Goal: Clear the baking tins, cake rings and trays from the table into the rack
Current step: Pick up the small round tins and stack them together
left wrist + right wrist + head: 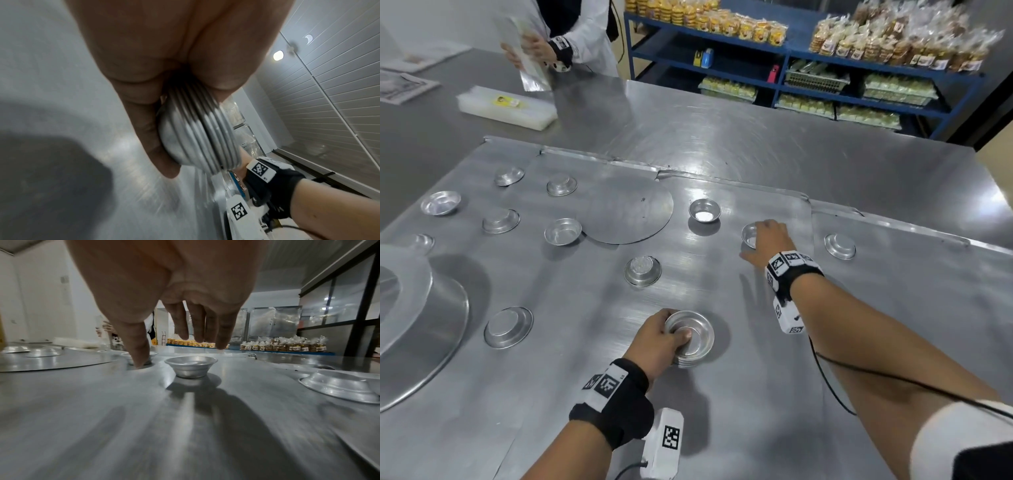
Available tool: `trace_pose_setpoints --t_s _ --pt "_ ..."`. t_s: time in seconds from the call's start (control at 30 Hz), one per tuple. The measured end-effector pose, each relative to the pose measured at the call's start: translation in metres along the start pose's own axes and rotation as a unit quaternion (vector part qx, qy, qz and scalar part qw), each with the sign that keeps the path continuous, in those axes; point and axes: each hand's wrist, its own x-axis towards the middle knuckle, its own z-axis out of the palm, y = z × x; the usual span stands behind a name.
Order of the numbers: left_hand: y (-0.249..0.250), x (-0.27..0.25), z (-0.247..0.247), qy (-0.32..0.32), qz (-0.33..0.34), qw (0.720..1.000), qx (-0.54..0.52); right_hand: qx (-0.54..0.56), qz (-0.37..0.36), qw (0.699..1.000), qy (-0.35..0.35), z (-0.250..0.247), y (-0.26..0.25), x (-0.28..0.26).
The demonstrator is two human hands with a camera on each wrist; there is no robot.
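My left hand [671,334] grips a stack of several small nested aluminium tins [690,339] just above the steel table [756,157], thumb inside the top tin. The left wrist view shows the stack [207,138] edge-on, pinched between thumb and fingers [152,138]. My right hand [760,236] hovers with spread fingers over one upright small tin [749,235]. Seen from the right wrist, that tin [191,365] stands below the fingers [197,324], untouched.
More small tins lie scattered: an upright tin [704,210], inverted tins [642,270] [839,246] [508,327], several at left. A flat round disc [626,209] and a large inverted pan [421,318] lie left. Another person [571,44] stands behind; blue shelves [791,51] at back.
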Motion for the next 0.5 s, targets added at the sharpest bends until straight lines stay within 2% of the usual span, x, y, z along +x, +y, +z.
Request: trace_pose_setpoints --t_s 0.17,0.27,0.5 --pt "-0.003 0.007 -0.011 0.02 0.006 1.0 0.017 -0.012 0.052 0.998 -0.044 0.001 0.0 0.042" --pt "-0.005 0.009 -0.016 0.024 0.006 0.999 0.023 -0.02 0.059 0.996 -0.068 0.003 0.002 0.053" --pt "-0.006 0.011 -0.013 0.027 0.01 0.999 0.027 0.036 0.046 0.997 -0.046 -0.001 0.0 0.023"
